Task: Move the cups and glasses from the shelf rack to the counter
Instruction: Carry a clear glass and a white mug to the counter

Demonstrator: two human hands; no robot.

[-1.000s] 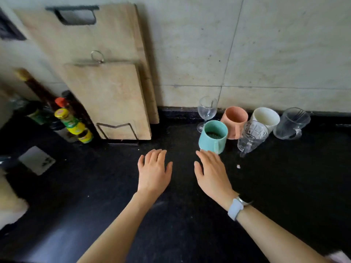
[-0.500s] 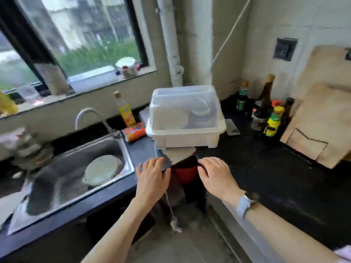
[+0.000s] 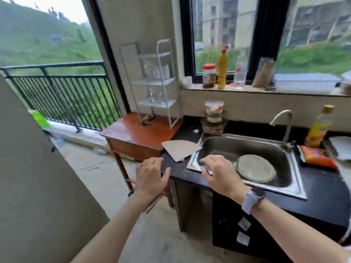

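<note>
Two bare hands hover low in the frame, both grips loose and empty: left hand (image 3: 152,176) at centre, right hand (image 3: 221,172) over the sink (image 3: 290,184) edge on the black tabletop (image 3: 322,198). Farther back, upper centre, the white shelf rack (image 3: 160,82) stands on a wooden table (image 3: 140,133), with blurred glasses (image 3: 157,94) on its shelves.

- sink (image 3: 284,188): brushed, shiny metal
- small table (image 3: 140,133): glossy reddish wood
- shelf rack (image 3: 163,80): white painted metal
- counter (image 3: 321,198): dark, matt
- glasses (image 3: 153,94): clear glass
</note>
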